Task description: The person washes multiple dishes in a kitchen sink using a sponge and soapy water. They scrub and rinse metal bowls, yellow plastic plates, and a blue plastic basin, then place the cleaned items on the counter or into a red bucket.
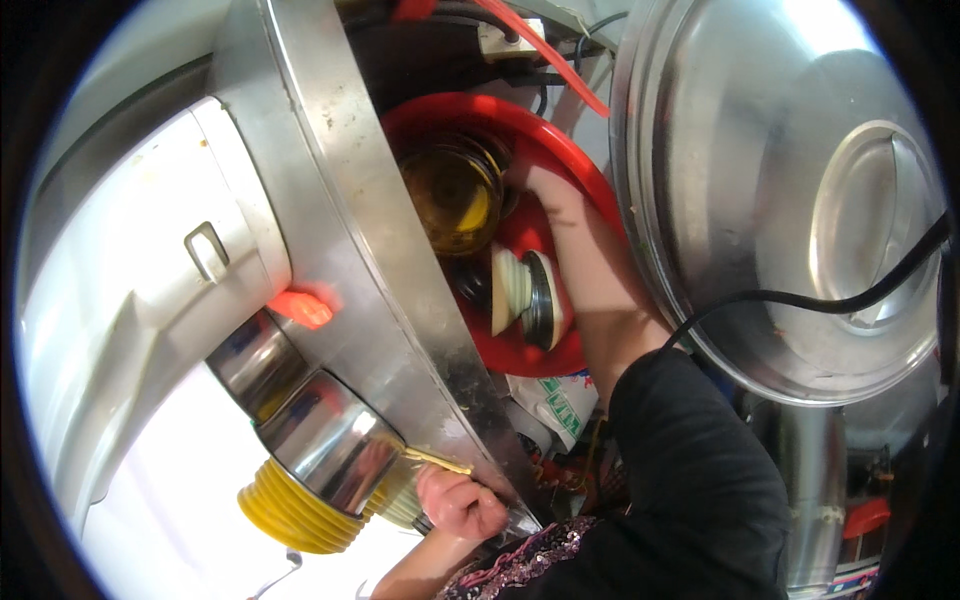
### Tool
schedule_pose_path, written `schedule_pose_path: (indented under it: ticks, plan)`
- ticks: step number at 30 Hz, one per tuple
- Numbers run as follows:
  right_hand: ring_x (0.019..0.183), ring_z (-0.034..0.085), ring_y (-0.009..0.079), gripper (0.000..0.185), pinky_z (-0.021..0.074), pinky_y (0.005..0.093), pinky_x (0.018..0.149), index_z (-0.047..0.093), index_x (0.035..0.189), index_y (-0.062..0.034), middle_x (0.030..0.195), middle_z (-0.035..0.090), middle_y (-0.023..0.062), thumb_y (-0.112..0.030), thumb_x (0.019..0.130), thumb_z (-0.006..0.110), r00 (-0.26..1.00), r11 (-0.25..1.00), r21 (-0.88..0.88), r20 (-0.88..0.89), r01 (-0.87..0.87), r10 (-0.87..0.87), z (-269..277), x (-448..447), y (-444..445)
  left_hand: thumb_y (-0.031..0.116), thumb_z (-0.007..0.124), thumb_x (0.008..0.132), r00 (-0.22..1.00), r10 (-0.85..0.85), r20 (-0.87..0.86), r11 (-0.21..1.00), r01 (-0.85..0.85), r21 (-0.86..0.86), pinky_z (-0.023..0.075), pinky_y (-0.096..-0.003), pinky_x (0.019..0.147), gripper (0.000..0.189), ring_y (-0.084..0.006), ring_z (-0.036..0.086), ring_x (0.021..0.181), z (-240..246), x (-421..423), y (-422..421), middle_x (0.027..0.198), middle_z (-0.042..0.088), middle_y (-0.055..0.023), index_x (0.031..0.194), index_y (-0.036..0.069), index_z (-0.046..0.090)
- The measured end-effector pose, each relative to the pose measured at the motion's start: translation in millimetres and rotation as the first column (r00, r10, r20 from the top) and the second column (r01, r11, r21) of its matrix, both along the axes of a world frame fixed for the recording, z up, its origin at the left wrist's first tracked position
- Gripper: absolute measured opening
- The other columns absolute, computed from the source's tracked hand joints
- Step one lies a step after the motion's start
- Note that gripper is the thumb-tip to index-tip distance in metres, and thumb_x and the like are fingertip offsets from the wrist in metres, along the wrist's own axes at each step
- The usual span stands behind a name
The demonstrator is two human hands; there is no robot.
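Observation:
My right arm reaches down into a red plastic basin (592, 176). My right hand (519, 178) is beside a stack of dark amber glass bowls (450, 199), its fingers mostly hidden by shadow and the bowls. Below them in the basin, a stack of pale bowls (512, 289) and black-and-white bowls (541, 300) lies on its side. My left hand (461, 506) is curled into a fist at the steel counter (352, 247), close to a thin yellow strip (439, 459). Nothing shows inside that fist.
Two steel containers (337, 439) and stacked yellow bowls (300, 514) stand on the counter beside a white appliance (165, 217). An orange object (301, 309) lies near it. A large steel lid (750, 187) is on the right, crossed by a black cable (795, 300).

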State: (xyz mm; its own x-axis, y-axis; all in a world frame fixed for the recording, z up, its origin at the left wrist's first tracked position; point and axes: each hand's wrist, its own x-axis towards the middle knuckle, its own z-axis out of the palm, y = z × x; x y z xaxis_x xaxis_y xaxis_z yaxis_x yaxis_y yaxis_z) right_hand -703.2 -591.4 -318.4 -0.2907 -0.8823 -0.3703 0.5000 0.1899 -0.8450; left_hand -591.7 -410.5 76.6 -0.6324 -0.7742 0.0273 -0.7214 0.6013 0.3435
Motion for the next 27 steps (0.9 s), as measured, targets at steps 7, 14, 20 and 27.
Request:
schedule_pose_path:
  ticks: [7, 14, 20, 27]
  plan:
    - [0.091, 0.065, 0.0325, 0.034, 0.0501, 0.0396, 0.082, 0.064, 0.106, 0.0019, 0.1, 0.066, 0.0244, -0.021, 0.082, 0.057, 0.981, 0.997, 0.075, -0.196, 0.023, -0.008, -1.2, 24.8, 14.4, 0.008, 0.058, 0.078, 1.0, 0.025, 0.002, 0.999, -0.025, -0.042, 0.0427, -0.0361, 0.065, 0.009, -0.0258, 0.05, 0.063, -5.4, -0.4, 1.0, 0.069, 0.052, -0.0096, 0.072, 0.005, 0.052]
    - [0.102, 0.065, 0.0315, 0.061, 0.0504, 0.0391, 0.09, 0.04, 0.14, -0.0093, 0.109, 0.067, 0.0177, -0.028, 0.084, 0.055, 0.839, 0.84, 0.391, -0.242, -0.376, 0.488, 83.2, 5.8, 80.0, 0.007, 0.06, 0.072, 1.0, 0.021, -0.01, 0.995, -0.022, -0.099, 0.0394, -0.0382, 0.056, 0.01, -0.0279, 0.049, 0.058, -4.3, -9.9, 0.7, 0.068, 0.05, -0.0102, 0.072, 0.007, 0.051]
    - [0.081, 0.069, 0.0303, 0.047, 0.0553, 0.0386, 0.066, 0.05, 0.13, -0.0055, 0.097, 0.068, 0.0219, -0.021, 0.086, 0.058, 0.906, 0.789, 0.446, 0.193, -0.423, 0.377, 167.9, -16.1, 172.2, 0.006, 0.059, 0.073, 0.998, 0.024, -0.059, 0.982, -0.034, -0.184, 0.0393, -0.0399, 0.057, 0.009, -0.0307, 0.048, 0.06, -6.9, -11.8, -0.4, 0.067, 0.049, -0.0113, 0.072, 0.006, 0.05]
    - [0.066, 0.066, 0.0235, 0.045, 0.051, 0.0327, 0.049, 0.051, 0.127, -0.0024, 0.094, 0.068, 0.0163, -0.023, 0.088, 0.063, 0.977, 0.797, 0.574, 0.024, -0.187, 0.212, 203.1, -49.1, 333.9, 0.007, 0.059, 0.077, 0.993, 0.036, -0.113, 0.946, -0.07, -0.318, 0.0427, -0.044, 0.059, 0.008, -0.0344, 0.052, 0.067, -9.1, -11.9, 5.7, 0.07, 0.051, -0.013, 0.074, 0.007, 0.052]
